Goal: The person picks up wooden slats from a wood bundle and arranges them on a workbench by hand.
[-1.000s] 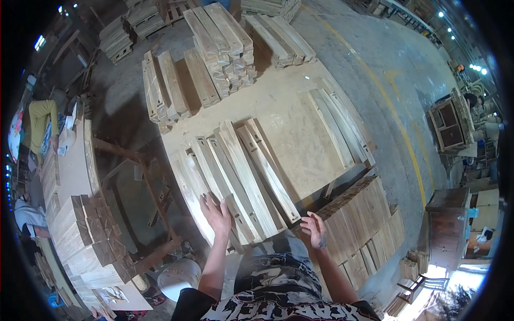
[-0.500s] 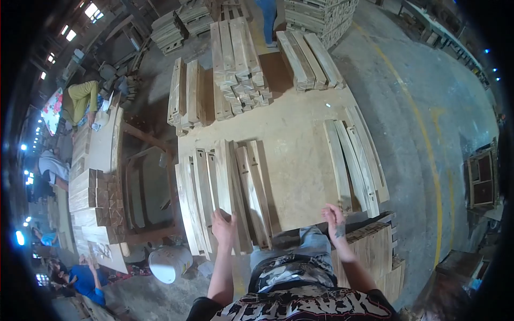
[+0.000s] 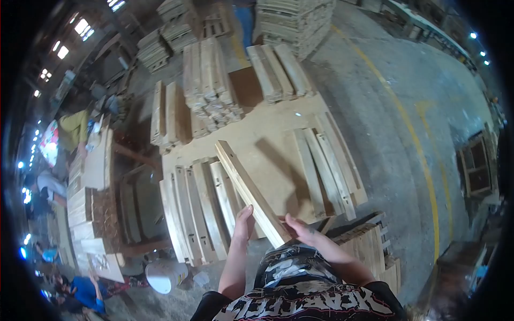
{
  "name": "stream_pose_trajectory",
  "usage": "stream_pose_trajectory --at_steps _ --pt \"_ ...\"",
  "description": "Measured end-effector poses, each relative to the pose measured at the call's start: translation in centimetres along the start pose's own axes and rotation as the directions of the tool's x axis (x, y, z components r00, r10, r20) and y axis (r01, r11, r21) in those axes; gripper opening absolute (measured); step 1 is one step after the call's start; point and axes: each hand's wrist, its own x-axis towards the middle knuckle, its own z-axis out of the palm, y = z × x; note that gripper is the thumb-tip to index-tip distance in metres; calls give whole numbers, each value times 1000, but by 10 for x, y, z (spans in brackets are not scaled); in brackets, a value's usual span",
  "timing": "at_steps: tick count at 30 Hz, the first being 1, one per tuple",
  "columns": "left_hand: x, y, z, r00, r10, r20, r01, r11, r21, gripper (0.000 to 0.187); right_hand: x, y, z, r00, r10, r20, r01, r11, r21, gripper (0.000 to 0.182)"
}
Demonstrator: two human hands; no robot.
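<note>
A long wooden piece [image 3: 251,195] is raised at a slant over the front of the table [image 3: 267,128], its near end close to my body. My left hand [image 3: 244,223] is closed on its left side, thumb along the edge. On the opposite side near the lower end, my right hand [image 3: 301,230] grips the same piece, with its fingers partly hidden. Just left of it lies a row of similar slotted wooden pieces [image 3: 184,214]. Several more wooden pieces [image 3: 324,171] rest side by side at the table's right edge.
Stacked wooden pieces [image 3: 211,80] stand at the table's back, with another group [image 3: 278,72] to their right. A white bucket [image 3: 163,275] is on the floor at left. Stacked wood [image 3: 364,249] stands front right. Co-workers are at the left, including one in a blue shirt [image 3: 85,291].
One wooden piece has come up from the left row and is now between both hands. My right hand, earlier holding nothing, has moved left onto it. The camera view has shifted.
</note>
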Motion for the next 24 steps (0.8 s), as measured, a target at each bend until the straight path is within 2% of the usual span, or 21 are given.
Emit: stream_pose_trajectory --at_steps 1,3,5,6,9,10,13,17,18,21,22,24 --pt "7 -9 8 997 -39 59 42 998 -42 50 -7 5 -2 977 60 205 -114 959 261 56" --pt "20 -21 23 992 -99 77 106 991 -79 46 -15 1 4 996 83 25 -84 994 70 56" --pt "32 -34 33 983 -179 30 181 981 -70 45 -7 7 -2 966 -4 -258 -80 946 -313 62" --pt "40 -41 22 969 -245 32 236 954 183 45 -2 14 -12 925 -76 -372 -125 865 -487 65" --pt "36 -45 5 990 -122 -76 144 808 572 45 7 45 -52 870 -211 -446 -217 649 -729 87" --pt "39 -49 -8 988 -133 -85 157 849 504 46 -3 52 -46 795 -359 -489 -333 414 -847 93" --pt "29 -49 -24 983 -113 -143 174 817 550 48 -5 52 -50 827 -336 -452 -387 244 -889 94" --pt "20 -81 -9 968 -227 -102 246 804 541 50 -4 33 -20 852 -243 -463 -411 237 -880 91" --pt "18 -92 1 976 -208 -62 209 821 531 52 -4 36 -16 854 -316 -414 -353 233 -906 91" --pt "10 -113 26 963 -159 -216 259 761 594 52 -2 40 -22 914 -170 -368 -300 325 -897 95" --pt "9 -121 22 969 -127 -211 222 818 530 51 -6 42 -25 925 -196 -325 -243 353 -904 82" --pt "5 -118 14 962 -199 -185 254 902 348 46 -14 49 -35 934 -224 -277 -101 581 -808 69"
